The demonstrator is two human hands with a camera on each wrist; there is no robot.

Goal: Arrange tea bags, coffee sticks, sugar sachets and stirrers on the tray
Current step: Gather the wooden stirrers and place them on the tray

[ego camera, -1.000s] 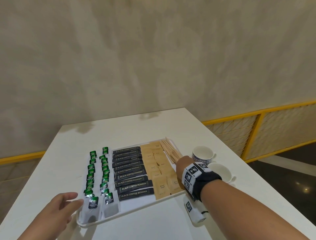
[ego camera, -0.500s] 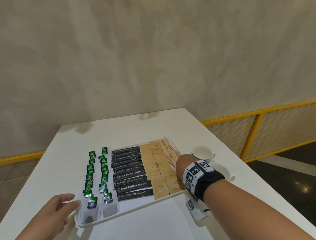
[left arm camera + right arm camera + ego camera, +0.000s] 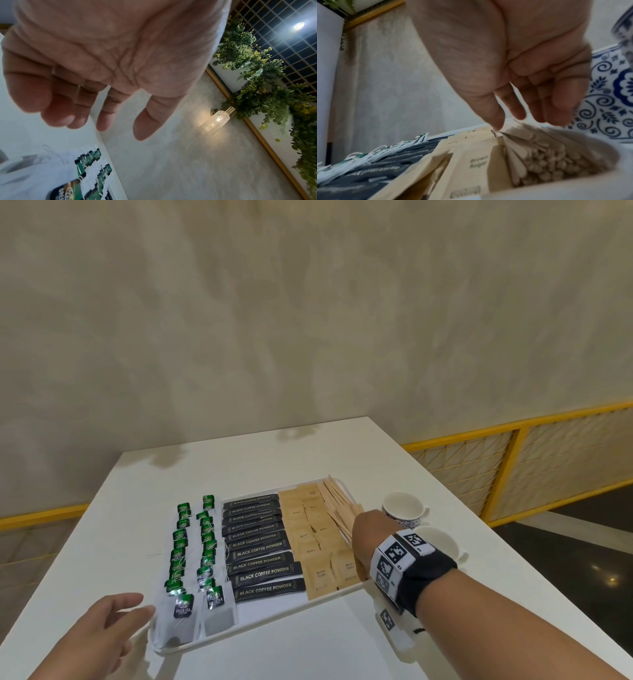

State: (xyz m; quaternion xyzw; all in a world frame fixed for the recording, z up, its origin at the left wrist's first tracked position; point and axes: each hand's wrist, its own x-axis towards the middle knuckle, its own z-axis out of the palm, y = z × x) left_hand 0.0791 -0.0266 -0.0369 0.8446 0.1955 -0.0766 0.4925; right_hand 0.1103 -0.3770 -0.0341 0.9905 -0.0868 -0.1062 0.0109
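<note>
A white tray (image 3: 274,621) holds two columns of green-tagged tea bags (image 3: 191,559), a column of black coffee sticks (image 3: 260,546), brown sugar sachets (image 3: 315,539) and a bundle of wooden stirrers (image 3: 339,505) along its right side. My right hand (image 3: 366,529) hangs over the stirrers (image 3: 547,162) with its fingers pointing down. Its fingertips (image 3: 518,115) are at the sticks' tops, beside the sachets (image 3: 476,166), gripping nothing. My left hand (image 3: 137,607) lies open beside the tray's near left corner. Its fingers (image 3: 102,119) are relaxed above the tea bags (image 3: 89,162).
Two cups stand on the white table right of the tray: a blue-patterned one (image 3: 402,508) close to my right hand and a second (image 3: 442,542) partly behind my wrist band. The patterned cup (image 3: 616,94) fills the right of the wrist view. The wall lies behind the table.
My left hand has crept slightly right toward the tray's near corner. The right hand stays over the stirrers with almost no movement.
</note>
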